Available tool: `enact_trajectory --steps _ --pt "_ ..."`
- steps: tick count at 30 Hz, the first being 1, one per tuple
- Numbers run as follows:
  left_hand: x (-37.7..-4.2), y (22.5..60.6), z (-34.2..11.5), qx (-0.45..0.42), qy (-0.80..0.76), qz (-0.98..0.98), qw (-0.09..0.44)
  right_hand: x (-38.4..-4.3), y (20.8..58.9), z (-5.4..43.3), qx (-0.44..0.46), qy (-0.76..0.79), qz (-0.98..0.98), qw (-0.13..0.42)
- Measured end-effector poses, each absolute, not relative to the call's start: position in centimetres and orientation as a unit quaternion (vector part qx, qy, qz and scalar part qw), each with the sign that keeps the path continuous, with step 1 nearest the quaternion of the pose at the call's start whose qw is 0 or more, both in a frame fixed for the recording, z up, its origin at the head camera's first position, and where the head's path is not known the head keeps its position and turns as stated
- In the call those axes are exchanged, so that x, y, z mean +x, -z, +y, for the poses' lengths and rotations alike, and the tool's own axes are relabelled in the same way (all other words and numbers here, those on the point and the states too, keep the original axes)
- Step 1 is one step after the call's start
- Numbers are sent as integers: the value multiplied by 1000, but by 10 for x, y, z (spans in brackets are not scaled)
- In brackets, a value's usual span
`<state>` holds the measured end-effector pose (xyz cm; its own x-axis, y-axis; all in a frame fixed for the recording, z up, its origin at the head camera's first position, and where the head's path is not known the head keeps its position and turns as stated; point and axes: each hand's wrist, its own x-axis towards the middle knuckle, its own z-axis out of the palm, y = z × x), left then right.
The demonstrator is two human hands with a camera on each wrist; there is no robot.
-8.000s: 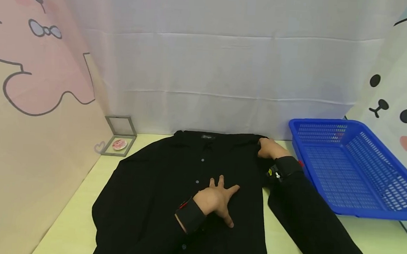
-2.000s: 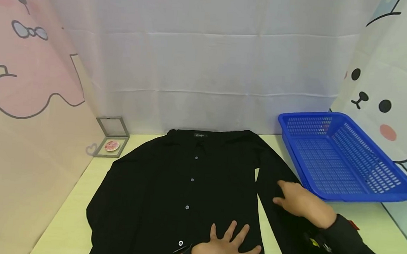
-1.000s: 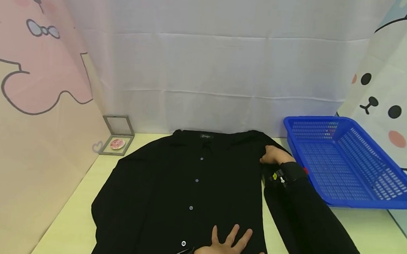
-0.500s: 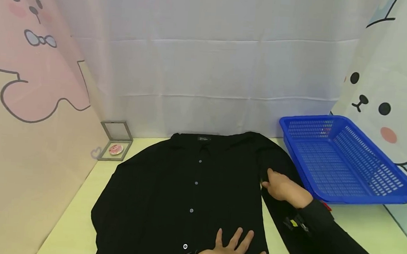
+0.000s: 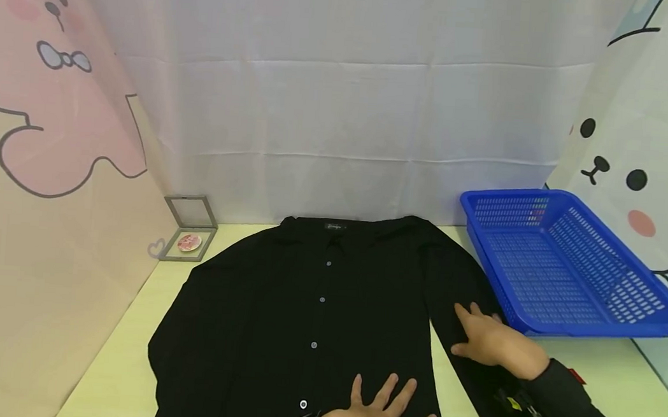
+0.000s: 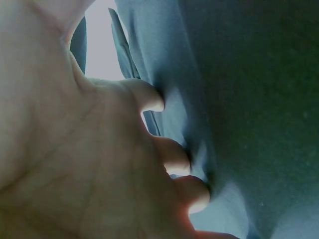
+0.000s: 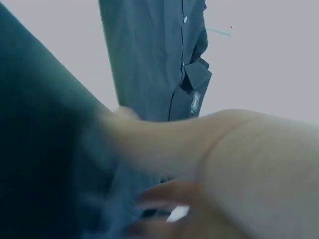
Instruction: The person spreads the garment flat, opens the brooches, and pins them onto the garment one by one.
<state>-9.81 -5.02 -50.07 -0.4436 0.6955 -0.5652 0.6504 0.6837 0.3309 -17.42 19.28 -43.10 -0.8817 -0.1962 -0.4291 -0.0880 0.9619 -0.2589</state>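
Observation:
A black button-up shirt (image 5: pixel 282 307) lies spread front side up, its collar and label toward the back wall. My left hand (image 5: pixel 375 415) rests on the lower part of the shirt front with its fingers spread; in the left wrist view, its fingertips (image 6: pixel 194 196) touch the dark cloth. On the sleeve at the right lies my right hand (image 5: pixel 492 342), fingers extended. The right wrist view is blurred around the right hand (image 7: pixel 169 144), with the shirt's buttons and collar (image 7: pixel 197 79) beyond it. The sleeve's lower end is out of the head view.
A blue plastic basket (image 5: pixel 511 308) stands close to the sleeve on the right. At the back left is a small open grey-framed case (image 5: pixel 211 242) with a pink round piece (image 5: pixel 189 243). A white cloth (image 5: pixel 339 119) hangs behind the pale yellow tabletop (image 5: pixel 113 348).
Over the last second my right hand has moved from the shirt's shoulder down along the sleeve. The sleeve lies flatter and farther out. My left hand has stayed on the shirt front.

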Motion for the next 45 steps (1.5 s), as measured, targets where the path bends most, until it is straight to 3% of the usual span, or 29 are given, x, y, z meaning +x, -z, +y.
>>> enact_trajectory --steps 3,9,16,22,27,35,45 --pt "-97 495 -50 397 -32 848 349 -179 431 187 -121 147 960 207" --pt "-94 492 -45 395 -21 849 350 -184 433 176 -138 133 951 242" --pt "-94 488 -34 405 -1 850 337 -204 416 141 -162 137 958 190" --pt "-100 474 -36 425 -7 838 341 -223 424 106 -220 196 923 246" --pt "-105 467 -62 399 12 861 315 -221 439 90 -191 172 926 276" --pt "-100 470 -139 373 -11 895 243 -215 449 89 -177 179 931 266" --pt "-92 473 -184 330 -97 909 237 -229 447 98 -182 182 929 265"
